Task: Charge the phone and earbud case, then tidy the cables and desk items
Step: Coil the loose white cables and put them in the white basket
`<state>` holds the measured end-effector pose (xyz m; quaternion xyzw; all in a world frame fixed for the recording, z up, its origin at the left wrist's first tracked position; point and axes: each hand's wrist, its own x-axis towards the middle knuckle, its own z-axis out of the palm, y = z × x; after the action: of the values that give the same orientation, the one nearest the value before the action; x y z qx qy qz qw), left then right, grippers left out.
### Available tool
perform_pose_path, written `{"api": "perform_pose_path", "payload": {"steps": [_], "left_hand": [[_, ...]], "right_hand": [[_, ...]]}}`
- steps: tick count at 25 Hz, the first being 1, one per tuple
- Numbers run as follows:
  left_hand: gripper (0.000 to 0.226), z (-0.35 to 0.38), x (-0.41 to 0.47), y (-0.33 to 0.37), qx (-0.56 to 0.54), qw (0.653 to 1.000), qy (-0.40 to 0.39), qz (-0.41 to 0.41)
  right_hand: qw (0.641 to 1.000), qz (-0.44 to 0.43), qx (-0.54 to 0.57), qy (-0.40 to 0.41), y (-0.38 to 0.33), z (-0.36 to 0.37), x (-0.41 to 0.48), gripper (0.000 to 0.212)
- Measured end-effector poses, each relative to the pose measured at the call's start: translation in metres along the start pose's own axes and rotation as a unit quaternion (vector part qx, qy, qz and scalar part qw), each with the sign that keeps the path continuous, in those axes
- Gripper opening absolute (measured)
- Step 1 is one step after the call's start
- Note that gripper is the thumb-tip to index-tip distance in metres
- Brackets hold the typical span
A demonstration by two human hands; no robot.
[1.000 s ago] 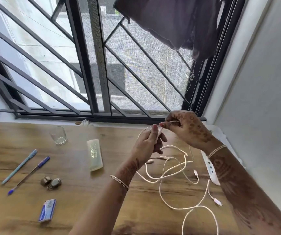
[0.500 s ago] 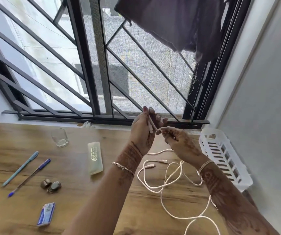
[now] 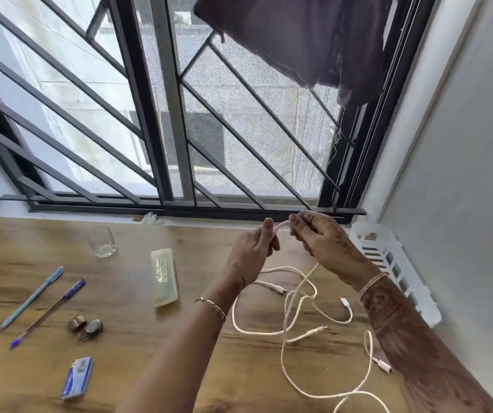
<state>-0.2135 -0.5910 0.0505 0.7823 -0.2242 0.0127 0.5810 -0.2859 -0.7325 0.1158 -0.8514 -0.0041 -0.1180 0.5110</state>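
Cables (image 3: pixel 282 353), white and thin, lie in a loose tangle on the wooden surface (image 3: pixel 150 353), just beside the white basket (image 3: pixel 388 257) on its side away from the wall. One strand rises from the heap to the hands. The left hand (image 3: pixel 254 248) and the right hand (image 3: pixel 319 236) are held above the surface, near the window end of the basket. Each grip is closed on the cable: thumb and fingers pinch a short piece that bridges from one hand to the other. The picture is a little blurred, so I cannot say surely if this is one cable or several; I count about four plug ends (image 3: pixel 345 302) among the loops.

I judge that the step in hand is sorting or winding the cable for tidying. The main danger is in the crossing loops below the hands. If the strand is pulled up quickly, the crossings can tighten into a knot instead of opening. A plug end may also hook in another loop and bend at its neck. The longest loop runs out of view at the near side, well apart from the basket's window end, so a pull may make it slide off the edge and drag the rest.

A translucent case (image 3: pixel 164 277) lies farther from the basket than the tangle does, and a sweeping loop could push it. The glass (image 3: pixel 102 241) is well apart from the basket and the cables and seems safe.
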Motion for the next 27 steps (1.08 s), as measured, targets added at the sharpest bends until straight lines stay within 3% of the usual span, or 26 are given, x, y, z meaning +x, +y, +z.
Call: {"api": "perform_pose_path", "payload": {"steps": [5,10,14,16,21,24,27], "left_hand": [[0.053,-0.002,-0.005,0.033,-0.22,0.971,-0.05,-0.078],[0.045,0.0,0.006,0.054,-0.49,0.865,-0.024,-0.106],[0.04,-0.007,0.023,0.065,-0.57,0.816,0.009,-0.097],[0.036,-0.007,0.027,0.066,-0.556,0.824,0.017,-0.105],[0.03,-0.002,0.027,0.059,-0.372,0.925,0.012,-0.077],[0.033,-0.005,0.021,0.046,-0.2,0.979,-0.019,-0.041],[0.041,-0.005,0.012,0.041,-0.129,0.99,-0.043,-0.02]], "right_hand": [[0.991,0.047,0.118,0.054,0.015,0.01,0.005,0.029],[0.99,0.039,0.104,0.082,0.015,0.024,0.007,0.018],[0.997,0.05,0.058,0.025,0.002,0.028,0.003,0.022],[0.998,0.061,-0.001,0.003,-0.006,0.026,0.002,0.024],[0.981,0.07,-0.169,-0.067,-0.03,0.015,-0.005,0.026],[0.98,0.049,-0.186,-0.059,-0.044,0.009,-0.007,0.028],[0.99,0.045,-0.134,-0.022,-0.048,0.0,0.001,0.034]]}}
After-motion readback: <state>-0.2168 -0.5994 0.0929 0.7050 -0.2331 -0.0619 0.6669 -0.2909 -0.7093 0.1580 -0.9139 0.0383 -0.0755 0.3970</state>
